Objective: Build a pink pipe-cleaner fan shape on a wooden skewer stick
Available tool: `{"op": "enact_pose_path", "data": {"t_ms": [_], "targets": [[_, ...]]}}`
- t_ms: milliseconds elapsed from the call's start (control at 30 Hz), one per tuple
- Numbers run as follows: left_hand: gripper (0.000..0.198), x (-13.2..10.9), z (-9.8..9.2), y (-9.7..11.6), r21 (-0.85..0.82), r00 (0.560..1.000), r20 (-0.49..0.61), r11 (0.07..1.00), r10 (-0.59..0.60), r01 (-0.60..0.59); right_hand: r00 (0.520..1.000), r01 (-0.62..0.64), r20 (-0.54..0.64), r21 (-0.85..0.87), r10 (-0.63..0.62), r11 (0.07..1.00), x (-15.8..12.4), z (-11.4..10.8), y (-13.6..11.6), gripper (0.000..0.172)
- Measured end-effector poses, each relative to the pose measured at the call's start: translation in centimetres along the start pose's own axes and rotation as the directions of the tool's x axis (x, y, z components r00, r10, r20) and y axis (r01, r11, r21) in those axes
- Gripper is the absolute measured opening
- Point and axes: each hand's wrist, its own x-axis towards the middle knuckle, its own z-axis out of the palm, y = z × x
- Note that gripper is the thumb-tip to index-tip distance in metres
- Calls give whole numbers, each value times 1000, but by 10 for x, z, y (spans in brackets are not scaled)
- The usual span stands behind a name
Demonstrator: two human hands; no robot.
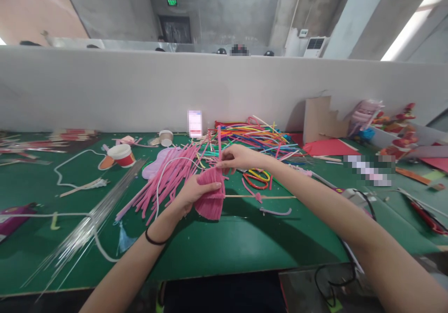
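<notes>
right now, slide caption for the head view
Left hand grips a pink fan-shaped piece while the right hand pinches an upright pink strip.

Left hand point(193, 190): thin black band point(156, 243) above wrist point(175, 214). Right hand point(236, 157), forearms point(325, 198) bare.

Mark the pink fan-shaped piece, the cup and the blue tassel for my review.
Pink fan-shaped piece point(210, 207), head view, on its ribbed lower part.
Cup point(122, 157), head view, on its side.
Blue tassel point(125, 240), head view, on its strands.
</notes>
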Motion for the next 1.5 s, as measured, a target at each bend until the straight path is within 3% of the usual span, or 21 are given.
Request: {"op": "enact_pose_path", "data": {"t_ms": [267,433,600,733,800,867,933,1000,1067,1167,1333,1500], "targets": [[33,-3,-2,2,134,997,66,990,-42,33,977,-132,154,-121,150,984,-2,-4,-5,29],[41,-6,-3,4,134,992,129,991,-3,-15,956,-214,233,130,179,968,0,-3,7,37],[44,-7,1,6,61,988,156,998,-6,-4,931,-344,220,264,291,901,1,0,22,41],[44,-4,3,6,33,993,115,999,-18,14,936,-339,180,218,304,915,0,5,22,39],[39,-2,1,5,29,996,75,999,-38,35,951,-307,73,129,299,943,-3,10,17,36],[34,0,-1,3,7,998,44,998,-55,55,970,-185,-174,-65,172,981,-10,16,10,29],[32,1,-3,2,-24,998,20,998,-58,58,906,-13,-394,-387,-152,922,-20,23,3,18],[32,2,-3,1,-49,999,-3,998,-44,44,836,113,-334,-673,-436,731,-31,30,0,11],[32,2,-3,1,-67,999,-20,997,-29,27,819,183,-184,-814,-544,551,-39,37,2,12],[35,1,-2,1,-71,1000,-9,997,-21,20,832,199,-99,-866,-546,460,-40,42,11,14],[37,-1,-5,2,13,999,32,1000,23,-24,867,153,-149,-829,-476,538,-31,45,19,15],[39,0,-5,3,156,980,-25,969,196,-190,886,136,-180,-779,-427,612,-29,45,15,12]]}}
